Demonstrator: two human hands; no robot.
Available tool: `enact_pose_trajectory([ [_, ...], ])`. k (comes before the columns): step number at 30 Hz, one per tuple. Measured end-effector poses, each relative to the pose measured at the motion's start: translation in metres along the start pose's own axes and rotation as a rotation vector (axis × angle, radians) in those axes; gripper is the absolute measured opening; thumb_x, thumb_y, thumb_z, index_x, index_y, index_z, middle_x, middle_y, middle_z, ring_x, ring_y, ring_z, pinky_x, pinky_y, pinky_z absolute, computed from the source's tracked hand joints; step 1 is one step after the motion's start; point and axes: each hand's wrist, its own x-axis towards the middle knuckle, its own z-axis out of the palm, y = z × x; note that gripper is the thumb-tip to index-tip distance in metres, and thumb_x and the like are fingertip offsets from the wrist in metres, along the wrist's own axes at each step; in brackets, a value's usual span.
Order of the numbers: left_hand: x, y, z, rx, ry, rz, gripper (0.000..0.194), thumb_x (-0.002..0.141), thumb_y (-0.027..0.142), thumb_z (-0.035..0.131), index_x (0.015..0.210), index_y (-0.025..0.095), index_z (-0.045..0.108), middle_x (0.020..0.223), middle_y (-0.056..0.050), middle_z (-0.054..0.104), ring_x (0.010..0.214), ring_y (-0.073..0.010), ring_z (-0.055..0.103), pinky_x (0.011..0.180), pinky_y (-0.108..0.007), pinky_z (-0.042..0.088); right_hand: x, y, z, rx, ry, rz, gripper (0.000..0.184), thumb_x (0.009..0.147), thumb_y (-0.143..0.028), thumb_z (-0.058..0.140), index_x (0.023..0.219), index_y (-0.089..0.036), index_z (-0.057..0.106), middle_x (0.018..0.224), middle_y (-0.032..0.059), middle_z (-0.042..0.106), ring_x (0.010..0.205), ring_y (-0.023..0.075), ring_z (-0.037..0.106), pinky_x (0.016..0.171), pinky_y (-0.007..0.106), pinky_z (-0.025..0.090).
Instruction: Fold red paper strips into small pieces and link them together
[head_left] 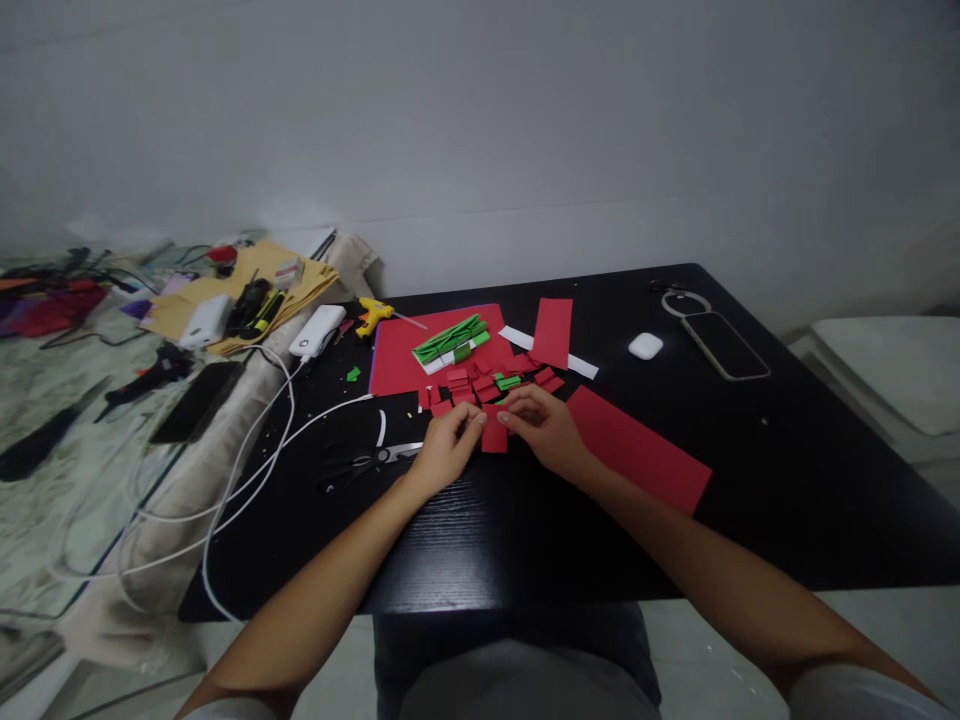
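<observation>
Between my two hands is a small piece of red paper [494,434], held above the black table. My left hand [448,445] pinches its left edge, and my right hand [546,428] grips the right edge with thumb and fingers. Just beyond my fingertips lies a pile of small folded red paper pieces [459,380], with a few green ones [508,382] among them. Black-handled scissors [367,459] rest left of my left hand. A large red paper strip [637,448] lies beneath and beside my right forearm.
Behind the pile, folded green paper [450,338] sits on a red sheet [390,362]. A yellow glue gun [373,316], white power bank [318,331] and white cables [291,400] are at left. A phone [724,346] and white case [645,346] lie right.
</observation>
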Motion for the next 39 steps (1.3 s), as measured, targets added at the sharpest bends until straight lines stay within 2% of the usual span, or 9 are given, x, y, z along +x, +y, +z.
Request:
enact_pose_trajectory([
  [4, 0.0017, -0.0007, 0.0026, -0.106, -0.011, -0.066, 0.027, 0.094, 0.040, 0.052, 0.079, 0.018, 0.055, 0.061, 0.004, 0.051, 0.057, -0.0112, 0.047, 0.058, -0.023, 0.035, -0.0007, 0.0002, 0.0015, -0.028, 0.002, -0.017, 0.017, 0.077, -0.033, 0.075, 0.085, -0.021, 0.065, 0.080, 0.0015, 0.069, 0.076, 0.0170, 0.066, 0.073, 0.031, 0.053],
  [8, 0.0036, 0.0009, 0.0063, -0.271, -0.002, -0.137, 0.025, 0.087, 0.039, 0.061, 0.077, 0.018, 0.053, 0.059, 0.006, 0.047, 0.055, -0.0105, 0.044, 0.056, -0.023, 0.033, -0.0021, 0.0017, 0.0017, -0.045, 0.003, 0.005, 0.022, 0.077, -0.031, 0.075, 0.094, -0.022, 0.065, 0.078, -0.0002, 0.068, 0.075, 0.0162, 0.066, 0.072, 0.030, 0.051],
  [11, 0.0042, 0.0012, 0.0069, -0.304, 0.046, -0.142, 0.022, 0.084, 0.038, 0.064, 0.079, 0.017, 0.057, 0.061, 0.005, 0.049, 0.056, -0.0102, 0.043, 0.056, -0.022, 0.033, -0.0029, 0.0046, 0.0018, -0.045, -0.035, 0.026, 0.025, 0.075, -0.029, 0.076, 0.097, -0.022, 0.066, 0.079, -0.0003, 0.069, 0.073, 0.0158, 0.066, 0.070, 0.029, 0.051],
  [15, 0.0038, -0.0015, 0.0064, -0.271, 0.043, -0.131, 0.020, 0.084, 0.035, 0.064, 0.081, 0.016, 0.060, 0.064, 0.004, 0.052, 0.059, -0.0106, 0.046, 0.058, -0.023, 0.035, -0.0031, 0.0068, 0.0025, -0.052, -0.059, 0.056, 0.022, 0.075, -0.029, 0.075, 0.093, -0.021, 0.064, 0.078, 0.0003, 0.070, 0.070, 0.0162, 0.067, 0.068, 0.030, 0.052],
  [18, 0.0028, -0.0034, 0.0073, -0.241, 0.010, -0.122, 0.018, 0.085, 0.034, 0.064, 0.081, 0.016, 0.061, 0.068, 0.002, 0.055, 0.061, -0.0112, 0.048, 0.059, -0.023, 0.036, -0.0025, 0.0065, 0.0023, -0.054, -0.056, 0.041, 0.019, 0.076, -0.032, 0.074, 0.088, -0.020, 0.065, 0.083, 0.0029, 0.072, 0.078, 0.0179, 0.069, 0.074, 0.032, 0.054],
  [22, 0.0014, -0.0029, 0.0087, -0.208, -0.001, -0.106, 0.018, 0.086, 0.033, 0.062, 0.081, 0.016, 0.061, 0.069, 0.002, 0.056, 0.063, -0.0115, 0.048, 0.060, -0.023, 0.037, -0.0009, 0.0069, -0.0001, -0.066, -0.110, 0.047, 0.023, 0.077, -0.035, 0.074, 0.093, -0.019, 0.071, 0.091, 0.0059, 0.075, 0.084, 0.0198, 0.071, 0.082, 0.035, 0.055],
  [29, 0.0004, 0.0002, 0.0049, -0.076, 0.031, -0.065, 0.020, 0.088, 0.035, 0.060, 0.083, 0.017, 0.063, 0.068, 0.002, 0.055, 0.063, -0.0120, 0.046, 0.061, -0.023, 0.035, -0.0001, 0.0058, -0.0010, -0.096, -0.111, 0.100, 0.022, 0.076, -0.036, 0.076, 0.087, -0.018, 0.072, 0.077, 0.0025, 0.073, 0.067, 0.0161, 0.066, 0.066, 0.029, 0.052],
  [33, 0.0005, -0.0002, 0.0020, -0.025, 0.009, -0.059, 0.021, 0.090, 0.035, 0.058, 0.082, 0.017, 0.063, 0.067, 0.002, 0.054, 0.063, -0.0124, 0.045, 0.061, -0.024, 0.035, -0.0009, 0.0040, 0.0004, -0.119, -0.132, 0.105, 0.019, 0.076, -0.035, 0.074, 0.082, -0.018, 0.071, 0.074, 0.0013, 0.070, 0.066, 0.0154, 0.064, 0.064, 0.028, 0.051],
  [39, 0.0016, 0.0004, 0.0011, -0.064, 0.001, -0.062, 0.018, 0.086, 0.033, 0.060, 0.079, 0.017, 0.062, 0.065, 0.003, 0.054, 0.060, -0.0118, 0.045, 0.060, -0.023, 0.035, -0.0024, 0.0029, 0.0007, -0.123, -0.138, 0.082, 0.021, 0.079, -0.039, 0.072, 0.080, -0.019, 0.071, 0.072, 0.0007, 0.069, 0.064, 0.0156, 0.063, 0.063, 0.028, 0.050],
])
